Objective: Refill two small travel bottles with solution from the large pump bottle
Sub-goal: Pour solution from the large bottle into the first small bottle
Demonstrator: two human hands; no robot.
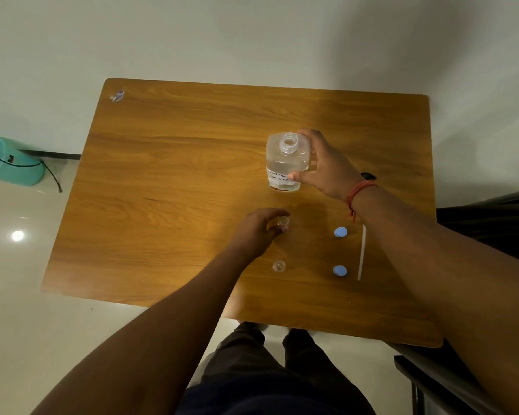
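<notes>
The right hand [321, 166] covered part of the large bottle's [286, 163] handwritten label, so its wording was incomplete. The left hand [259, 230] hid most of one small bottle [283, 221]. A sticker [117, 95] on the surface [177, 163] was too small to read.

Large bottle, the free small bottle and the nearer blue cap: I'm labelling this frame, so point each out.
Large bottle [286, 163]: head view, on its clear front wall.
Free small bottle [279, 266]: head view, on its open mouth.
Nearer blue cap [339, 270]: head view, on its top.
</notes>
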